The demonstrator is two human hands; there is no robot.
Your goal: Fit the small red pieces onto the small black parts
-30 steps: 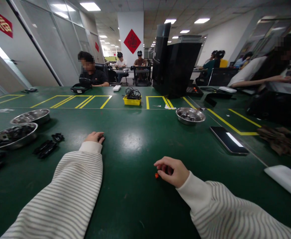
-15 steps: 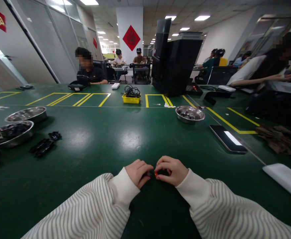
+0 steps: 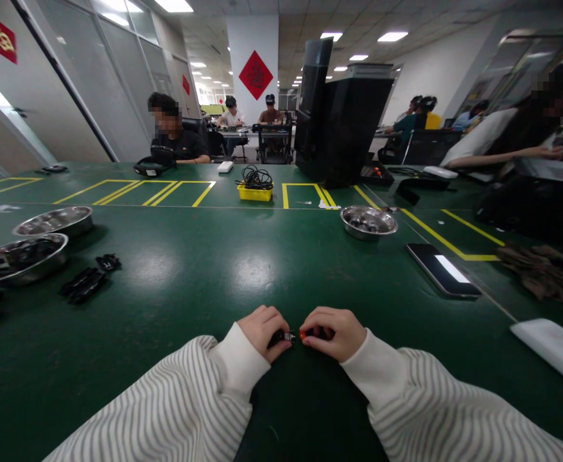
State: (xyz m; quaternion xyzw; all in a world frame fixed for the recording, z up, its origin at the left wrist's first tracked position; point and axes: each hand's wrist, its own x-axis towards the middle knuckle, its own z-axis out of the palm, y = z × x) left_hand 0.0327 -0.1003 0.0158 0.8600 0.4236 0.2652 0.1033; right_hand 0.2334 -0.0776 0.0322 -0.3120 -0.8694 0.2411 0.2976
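Note:
My left hand (image 3: 260, 328) is closed, thumb and fingers pinching a small black part with a silvery metal end (image 3: 288, 336). Facing it across a narrow gap, my right hand (image 3: 343, 330) pinches a small black part with an orange-red tip (image 3: 303, 335). The two parts point at each other just above the green table (image 3: 204, 289) and look apart. My fingers cover most of both parts, so their exact kind cannot be made out.
Two steel bowls, one plain-looking (image 3: 81, 221) and one filled with black parts (image 3: 58, 251), stand left beside loose black parts (image 3: 86, 282). Rightward are a smaller steel bowl (image 3: 389, 226), a phone (image 3: 435, 266) and a white object (image 3: 551, 350). A yellow bin (image 3: 257, 194) holds black cables.
The silvery end of the left part and the black body of the right part show more clearly now. My hands stay nearly in place; the whole view has shifted slightly.

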